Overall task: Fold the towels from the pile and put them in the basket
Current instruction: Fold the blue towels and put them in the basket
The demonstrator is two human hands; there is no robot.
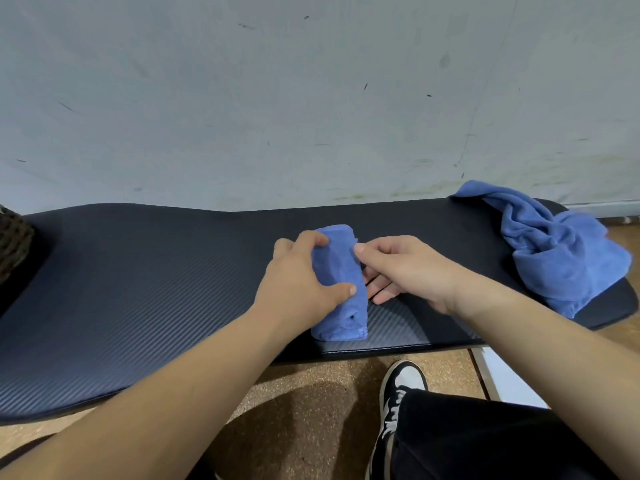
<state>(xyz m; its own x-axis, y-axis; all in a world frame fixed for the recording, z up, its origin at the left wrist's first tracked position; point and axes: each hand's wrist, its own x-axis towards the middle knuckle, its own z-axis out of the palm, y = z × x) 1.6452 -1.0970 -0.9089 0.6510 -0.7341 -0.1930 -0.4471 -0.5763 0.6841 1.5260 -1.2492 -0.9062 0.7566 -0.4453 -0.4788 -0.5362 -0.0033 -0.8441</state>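
Observation:
A blue towel (341,271), folded into a narrow thick bundle, lies on the dark mat (156,282) near its front edge. My left hand (298,278) grips the bundle from the left, thumb on top and fingers curled over its far end. My right hand (405,268) holds its right side, thumb pressed on the top edge and fingers tucked beneath. A pile of crumpled blue towels (554,244) sits at the mat's right end. The dark woven basket (14,244) shows only partly at the left edge of the view.
A scuffed grey wall (311,98) rises directly behind the mat. Below the mat's front edge lie brown floor (311,403), my black trouser leg and a black-and-white shoe (398,393). A white panel (498,375) stands at the lower right.

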